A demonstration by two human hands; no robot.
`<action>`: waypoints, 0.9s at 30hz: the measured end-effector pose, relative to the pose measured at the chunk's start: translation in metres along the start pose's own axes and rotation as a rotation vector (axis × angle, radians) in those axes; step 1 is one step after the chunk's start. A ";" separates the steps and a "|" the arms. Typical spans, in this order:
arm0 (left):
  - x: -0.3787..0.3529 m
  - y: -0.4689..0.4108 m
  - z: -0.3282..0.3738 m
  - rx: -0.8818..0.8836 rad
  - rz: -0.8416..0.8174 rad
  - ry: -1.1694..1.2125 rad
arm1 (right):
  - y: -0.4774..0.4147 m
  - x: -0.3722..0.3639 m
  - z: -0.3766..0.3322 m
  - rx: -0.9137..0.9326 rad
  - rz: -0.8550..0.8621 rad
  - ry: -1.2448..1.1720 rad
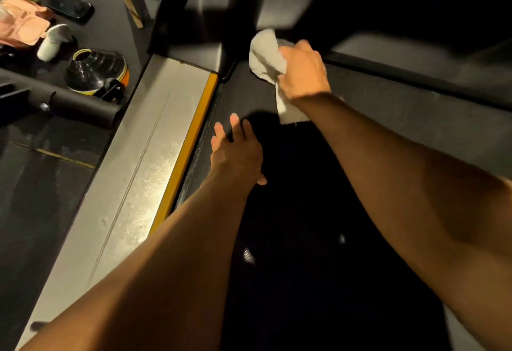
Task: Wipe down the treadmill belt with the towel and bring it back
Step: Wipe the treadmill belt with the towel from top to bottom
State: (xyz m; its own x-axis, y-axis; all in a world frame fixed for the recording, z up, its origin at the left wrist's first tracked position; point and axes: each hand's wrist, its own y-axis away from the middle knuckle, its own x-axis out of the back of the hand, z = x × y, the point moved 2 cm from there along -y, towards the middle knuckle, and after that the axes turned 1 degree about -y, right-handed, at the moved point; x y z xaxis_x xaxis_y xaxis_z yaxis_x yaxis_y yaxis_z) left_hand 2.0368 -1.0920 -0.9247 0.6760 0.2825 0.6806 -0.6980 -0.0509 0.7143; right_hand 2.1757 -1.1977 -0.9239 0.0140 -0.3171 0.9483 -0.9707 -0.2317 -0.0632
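Fingers of right hand (303, 69) bunched tight around white towel (267, 57) at head of treadmill belt (388, 112); left hand (237, 154) fingers spread flat on belt.

Nubby cloth towel (266, 57), matt textured belt (388, 112), brushed-metal side rail (144, 142).

Dark treadmill belt (388, 112); towel (266, 57) and left hand (235, 154) on it
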 end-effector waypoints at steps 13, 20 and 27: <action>-0.001 0.000 -0.004 -0.032 0.031 -0.018 | -0.007 -0.017 -0.013 0.086 -0.053 -0.001; -0.003 -0.002 -0.006 -0.079 0.053 0.010 | 0.038 -0.017 -0.003 0.015 -0.079 -0.137; 0.022 0.016 -0.058 -0.130 0.596 -0.097 | 0.072 -0.015 -0.027 0.108 -0.056 -0.113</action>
State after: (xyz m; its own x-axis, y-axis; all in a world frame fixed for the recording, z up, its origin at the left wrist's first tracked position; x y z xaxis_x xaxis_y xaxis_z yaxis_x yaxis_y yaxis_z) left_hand 2.0265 -1.0310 -0.9077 0.1751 0.1523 0.9727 -0.9812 -0.0544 0.1851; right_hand 2.0986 -1.1847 -0.9342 0.0998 -0.4012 0.9106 -0.9364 -0.3473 -0.0504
